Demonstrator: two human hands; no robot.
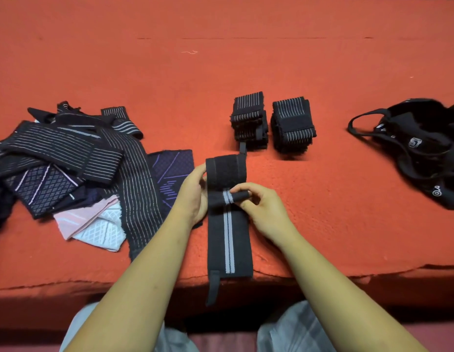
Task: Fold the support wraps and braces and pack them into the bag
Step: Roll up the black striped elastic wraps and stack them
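A long black wrap (229,240) with a grey centre stripe lies lengthwise at the front edge, its loop end hanging over the edge. My left hand (193,193) grips its left side where it is folded over. My right hand (256,201) pinches the fold from the right. Two folded stacks of striped black wraps (250,120) (293,125) sit just beyond. A black drawstring bag (421,148) lies open at the far right. A loose pile of unfolded wraps and braces (68,158) is at the left.
Everything rests on an orange-red felt surface (220,59) whose front edge runs close to my body. A pink-and-white brace (94,224) and a purple patterned one (173,171) lie at the pile's near side. My knees show below the edge.
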